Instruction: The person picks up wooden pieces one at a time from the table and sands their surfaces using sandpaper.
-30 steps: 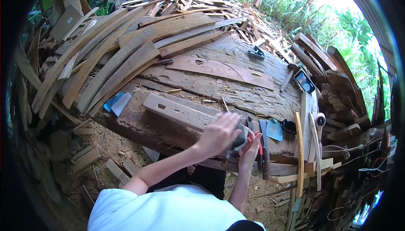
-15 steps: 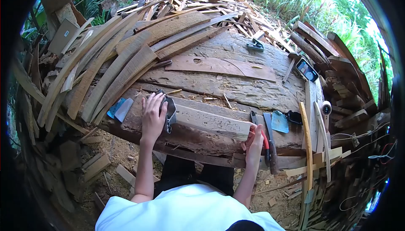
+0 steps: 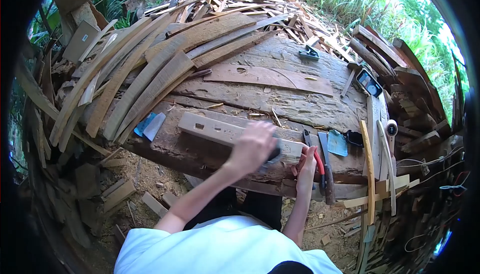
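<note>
A pale wooden bar (image 3: 212, 130) with rectangular slots and dark marks lies lengthwise along the near edge of the workbench (image 3: 235, 94). Over its right half is my left hand (image 3: 250, 149), blurred by motion and closed on a dark sheet (image 3: 273, 155) that looks like sandpaper, pressed against the wood. My right hand (image 3: 305, 170) grips the bar's right end, fingers closed around it. Just right of that hand lie red-handled pliers (image 3: 319, 162) and a blade with a wooden handle (image 3: 328, 176).
Curved boards (image 3: 145, 89) are stacked at the left. A blue sheet (image 3: 337, 144) rests beyond the blade, and another blue piece (image 3: 145, 124) lies at left. A hammer (image 3: 348, 81) and a phone-like device (image 3: 369, 83) sit at back right. Thin strips (image 3: 369, 174) cross the right edge.
My left hand has slid right along the bar with the dark sheet, from its left end to near my right hand. The slotted left end is now uncovered. My right hand keeps its grip.
</note>
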### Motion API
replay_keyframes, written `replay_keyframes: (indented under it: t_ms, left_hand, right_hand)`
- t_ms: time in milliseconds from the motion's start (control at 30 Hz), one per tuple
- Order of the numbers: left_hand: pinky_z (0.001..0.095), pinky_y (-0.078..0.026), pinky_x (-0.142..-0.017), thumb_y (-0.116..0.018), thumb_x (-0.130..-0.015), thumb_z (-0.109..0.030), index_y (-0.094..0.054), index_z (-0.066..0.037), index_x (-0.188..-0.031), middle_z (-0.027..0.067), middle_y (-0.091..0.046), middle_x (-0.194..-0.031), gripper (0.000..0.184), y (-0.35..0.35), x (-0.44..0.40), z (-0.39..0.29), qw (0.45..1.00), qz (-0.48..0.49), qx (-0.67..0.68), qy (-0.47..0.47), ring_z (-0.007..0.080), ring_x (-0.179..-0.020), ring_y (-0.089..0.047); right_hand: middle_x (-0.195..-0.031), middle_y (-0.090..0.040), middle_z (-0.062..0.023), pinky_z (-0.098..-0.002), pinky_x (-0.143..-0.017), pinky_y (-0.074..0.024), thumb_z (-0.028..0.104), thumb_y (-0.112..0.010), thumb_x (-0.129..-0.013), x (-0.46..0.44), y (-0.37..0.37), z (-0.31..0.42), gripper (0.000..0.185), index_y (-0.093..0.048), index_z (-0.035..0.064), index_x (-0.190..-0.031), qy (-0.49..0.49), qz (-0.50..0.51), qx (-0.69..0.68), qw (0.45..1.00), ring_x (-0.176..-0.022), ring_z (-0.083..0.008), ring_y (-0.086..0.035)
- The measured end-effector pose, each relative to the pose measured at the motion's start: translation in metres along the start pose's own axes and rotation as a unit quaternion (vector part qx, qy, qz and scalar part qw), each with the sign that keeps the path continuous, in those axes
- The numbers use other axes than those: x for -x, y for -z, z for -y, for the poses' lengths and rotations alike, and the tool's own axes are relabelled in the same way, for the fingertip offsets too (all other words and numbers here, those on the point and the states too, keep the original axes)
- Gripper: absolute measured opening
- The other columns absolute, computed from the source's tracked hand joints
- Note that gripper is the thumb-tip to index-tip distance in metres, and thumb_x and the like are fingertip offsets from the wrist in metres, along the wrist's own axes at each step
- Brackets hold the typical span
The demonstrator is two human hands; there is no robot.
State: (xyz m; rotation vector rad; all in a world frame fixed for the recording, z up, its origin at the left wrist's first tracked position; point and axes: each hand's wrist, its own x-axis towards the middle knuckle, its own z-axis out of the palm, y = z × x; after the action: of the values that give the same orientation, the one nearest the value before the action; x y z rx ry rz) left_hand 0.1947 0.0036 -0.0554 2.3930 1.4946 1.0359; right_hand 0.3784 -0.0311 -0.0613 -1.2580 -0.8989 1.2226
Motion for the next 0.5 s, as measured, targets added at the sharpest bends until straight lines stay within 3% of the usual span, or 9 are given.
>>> replay_keyframes:
  t_ms: [133,200,233,267,333,367,500]
  left_hand:
    - [0.0436,-0.039,-0.11,-0.052,-0.099,-0.029,-0.063,0.004,-0.118,0.0191,-0.063,-0.124,0.039,-0.042,-0.026,-0.049,0.997,0.02,0.029,-0.068,0.0317,-0.122,-0.056]
    - [0.0436,-0.04,-0.108,-0.052,-0.099,-0.03,-0.063,0.005,-0.117,0.0183,-0.063,-0.121,0.041,-0.048,-0.031,-0.057,0.995,0.015,0.032,-0.098,0.0319,-0.12,-0.057]
    - [0.044,-0.04,-0.107,-0.053,-0.098,-0.033,-0.063,0.003,-0.118,0.0166,-0.064,-0.12,0.043,-0.049,-0.03,-0.055,0.994,-0.001,0.045,-0.098,0.032,-0.118,-0.057]
    - [0.044,-0.04,-0.107,-0.053,-0.098,-0.033,-0.063,0.003,-0.118,0.0166,-0.064,-0.12,0.043,-0.048,-0.027,-0.051,0.994,-0.003,0.047,-0.099,0.032,-0.118,-0.057]
    - [0.0437,-0.041,-0.106,-0.054,-0.098,-0.037,-0.062,0.001,-0.122,0.0146,-0.063,-0.121,0.046,-0.028,-0.017,-0.04,0.99,0.032,0.107,-0.087,0.0308,-0.119,-0.057]
    - [0.0451,-0.037,-0.11,-0.054,-0.098,-0.04,-0.056,-0.003,-0.131,0.0141,-0.06,-0.128,0.051,-0.017,-0.011,-0.032,0.991,0.075,0.083,-0.077,0.0306,-0.124,-0.054]
    - [0.0468,-0.03,-0.116,-0.054,-0.094,-0.053,-0.048,-0.002,-0.139,0.0162,-0.053,-0.137,0.068,0.019,0.007,0.011,0.99,0.082,0.023,-0.115,0.0302,-0.132,-0.047]
  right_hand:
    - [-0.078,-0.062,-0.0015,-0.0195,-0.045,-0.0345,0.063,-0.034,-0.101,-0.006,0.017,-0.019,0.066,-0.059,0.0031,-0.109,0.021,0.035,0.015,0.999,-0.059,-0.005,-0.053]
    - [-0.086,-0.061,0.0001,-0.0196,-0.055,-0.0432,0.064,-0.037,-0.1,-0.009,0.009,-0.024,0.064,-0.06,0.0041,-0.106,0.056,-0.111,0.002,0.992,-0.07,-0.0051,-0.057]
    - [-0.095,-0.061,0.0,-0.0217,-0.067,-0.0476,0.064,-0.039,-0.1,-0.008,0.013,-0.025,0.065,-0.061,0.003,-0.108,0.039,-0.107,-0.012,0.993,-0.081,-0.0057,-0.059]
    - [-0.095,-0.061,0.0,-0.0217,-0.067,-0.0476,0.064,-0.039,-0.1,-0.008,0.016,-0.024,0.065,-0.061,0.003,-0.108,0.041,-0.108,-0.01,0.993,-0.081,-0.0057,-0.059]
    - [-0.097,-0.062,-0.0007,-0.0216,-0.067,-0.0472,0.064,-0.039,-0.1,-0.002,0.009,-0.013,0.067,-0.061,0.0013,-0.109,0.012,-0.066,0.007,0.998,-0.081,-0.006,-0.059]
    - [-0.091,-0.065,-0.0031,-0.021,-0.055,-0.0439,0.067,-0.035,-0.099,0.004,0.003,0.0,0.073,-0.061,-0.0003,-0.11,0.026,-0.035,0.028,0.999,-0.071,-0.0068,-0.059]
    - [-0.078,-0.069,-0.0091,-0.0228,-0.041,-0.0355,0.068,-0.028,-0.099,0.001,0.007,-0.003,0.076,-0.059,0.0,-0.111,-0.021,0.031,-0.032,0.999,-0.058,-0.0109,-0.06]
